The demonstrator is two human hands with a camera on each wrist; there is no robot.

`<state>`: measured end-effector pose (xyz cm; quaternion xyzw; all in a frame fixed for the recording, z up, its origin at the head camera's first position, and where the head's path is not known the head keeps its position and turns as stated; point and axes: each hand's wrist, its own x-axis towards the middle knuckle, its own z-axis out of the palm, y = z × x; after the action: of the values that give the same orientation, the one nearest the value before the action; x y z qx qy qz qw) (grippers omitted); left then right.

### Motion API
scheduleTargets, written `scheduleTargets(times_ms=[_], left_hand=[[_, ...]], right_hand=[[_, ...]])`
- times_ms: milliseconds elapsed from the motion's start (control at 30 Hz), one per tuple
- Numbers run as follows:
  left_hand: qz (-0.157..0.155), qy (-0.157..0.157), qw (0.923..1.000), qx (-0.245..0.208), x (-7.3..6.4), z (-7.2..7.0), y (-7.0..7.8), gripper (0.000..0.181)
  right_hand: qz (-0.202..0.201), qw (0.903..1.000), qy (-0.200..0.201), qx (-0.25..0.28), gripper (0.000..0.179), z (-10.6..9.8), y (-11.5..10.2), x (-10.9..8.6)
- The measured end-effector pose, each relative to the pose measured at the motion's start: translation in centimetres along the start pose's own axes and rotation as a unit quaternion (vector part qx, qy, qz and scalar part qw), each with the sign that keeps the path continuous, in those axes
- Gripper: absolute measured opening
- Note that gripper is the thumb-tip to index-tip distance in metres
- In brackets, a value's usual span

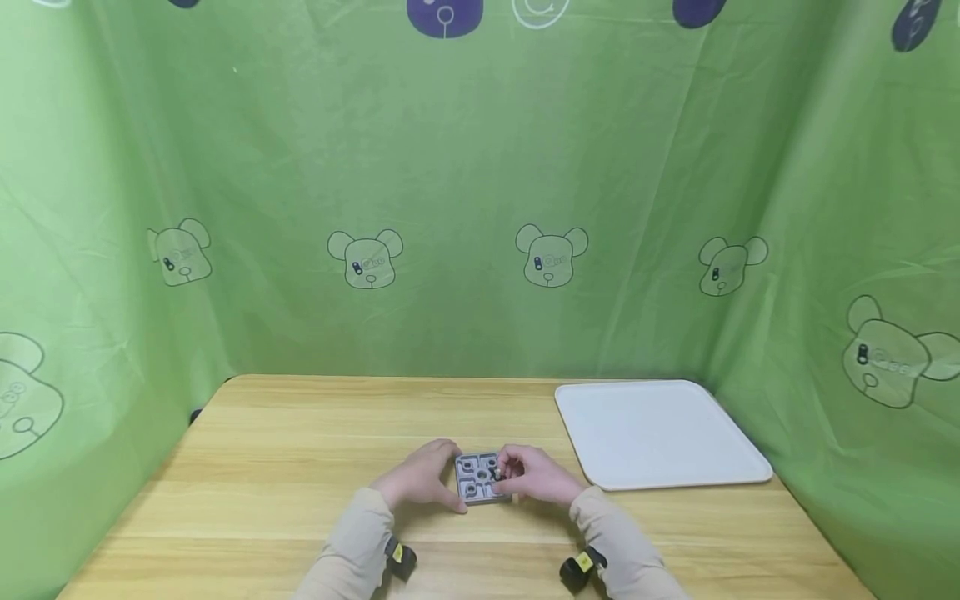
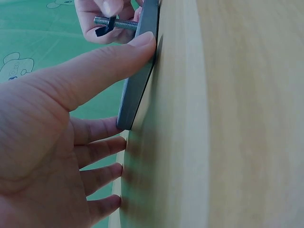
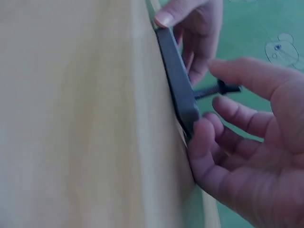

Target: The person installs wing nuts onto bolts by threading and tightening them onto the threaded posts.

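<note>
A square grey plate (image 1: 482, 478) with recessed compartments and round holes lies on the wooden table in the head view. A threaded bolt (image 2: 126, 23) stands up from it, carrying a small black wing nut (image 3: 229, 88). My left hand (image 1: 423, 477) holds the plate at its left side, thumb on the near edge and index finger at the far corner; its other fingers rest by the tabletop. Around the wing nut, my right hand (image 1: 536, 475) brings thumb and index finger together in a pinch. Its lower fingers curl against the plate's edge (image 3: 178, 78).
A white tray (image 1: 660, 433) lies at the table's back right. The wooden table (image 1: 300, 467) extends around both hands. Green curtains (image 1: 450, 167) with bear drawings hang behind and at both sides. Each wrist wears a black camera (image 1: 577, 573).
</note>
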<state>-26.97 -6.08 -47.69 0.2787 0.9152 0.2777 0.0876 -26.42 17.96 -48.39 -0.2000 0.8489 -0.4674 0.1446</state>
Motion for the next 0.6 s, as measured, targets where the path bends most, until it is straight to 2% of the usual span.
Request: scheduleTargets(times_ms=[167, 600], left_hand=[[0.003, 0.002, 1.0, 0.002, 0.0, 0.06, -0.05, 0.081], [0.006, 0.003, 1.0, 0.005, -0.07, -0.01, 0.03, 0.081]], right_hand=[[0.002, 0.9992, -0.028, 0.029, 0.022, -0.51, 0.35, -0.09], [0.005, 0.999, -0.023, 0.038, 0.023, -0.58, 0.43, -0.07]])
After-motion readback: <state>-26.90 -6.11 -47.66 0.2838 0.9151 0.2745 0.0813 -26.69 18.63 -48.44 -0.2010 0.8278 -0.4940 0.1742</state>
